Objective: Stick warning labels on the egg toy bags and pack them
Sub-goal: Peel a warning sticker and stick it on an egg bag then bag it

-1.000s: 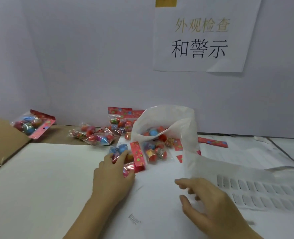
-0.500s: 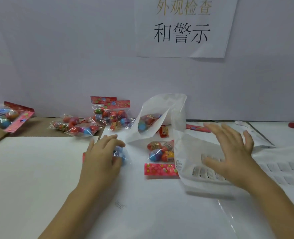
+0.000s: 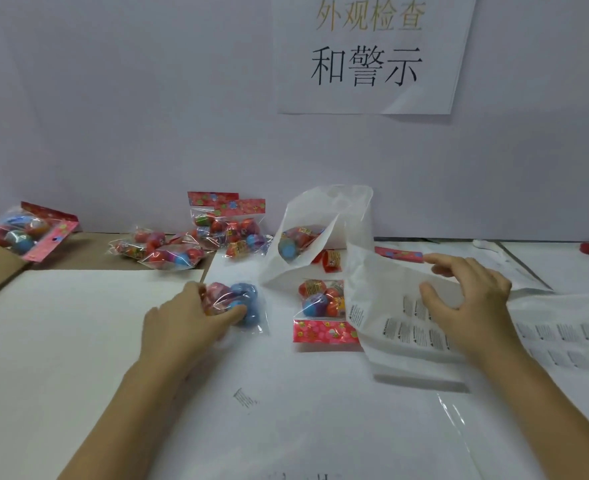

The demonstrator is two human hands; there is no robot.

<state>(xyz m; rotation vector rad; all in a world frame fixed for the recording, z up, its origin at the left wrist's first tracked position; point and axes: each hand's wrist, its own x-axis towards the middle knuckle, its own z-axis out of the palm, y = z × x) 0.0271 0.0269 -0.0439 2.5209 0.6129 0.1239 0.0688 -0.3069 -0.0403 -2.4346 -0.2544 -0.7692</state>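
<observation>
Lying on the counter (image 3: pixel 286 427), an egg toy bag (image 3: pixel 239 301) is gripped by the left hand (image 3: pixel 182 323) — fingers curled round it; the label sheet (image 3: pixel 404 330) is touched by the right hand (image 3: pixel 473 299), fingers curved — whether it is pinched cannot be told.
</observation>
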